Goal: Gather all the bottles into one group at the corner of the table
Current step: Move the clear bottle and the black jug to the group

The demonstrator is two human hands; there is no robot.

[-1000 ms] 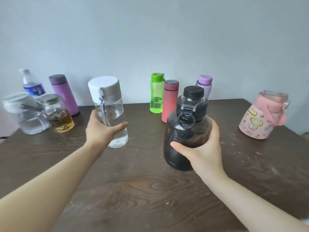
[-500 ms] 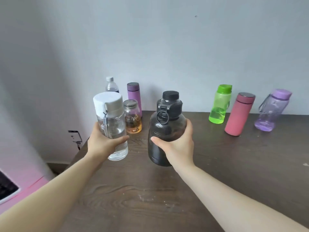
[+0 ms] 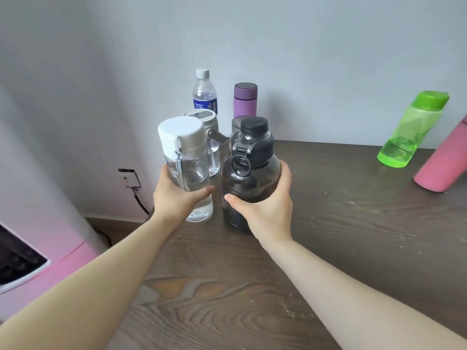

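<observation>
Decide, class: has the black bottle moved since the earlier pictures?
Yes. The black bottle, held in the right hand, has travelled left toward the purple flask at the corner, away from the green bottle.

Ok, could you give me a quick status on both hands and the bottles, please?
Left hand grips clear white-capped bottle. Right hand grips black bottle. Both at corner group. Green bottle still apart.

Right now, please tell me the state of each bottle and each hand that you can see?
Clear bottle with white cap: capped, held by left hand.
Dark smoky jug with black lid: closed, held by right hand.
Small water bottle with blue label: capped, standing.
Purple flask: closed, standing.
Green plastic bottle: closed, nearly empty.
</observation>
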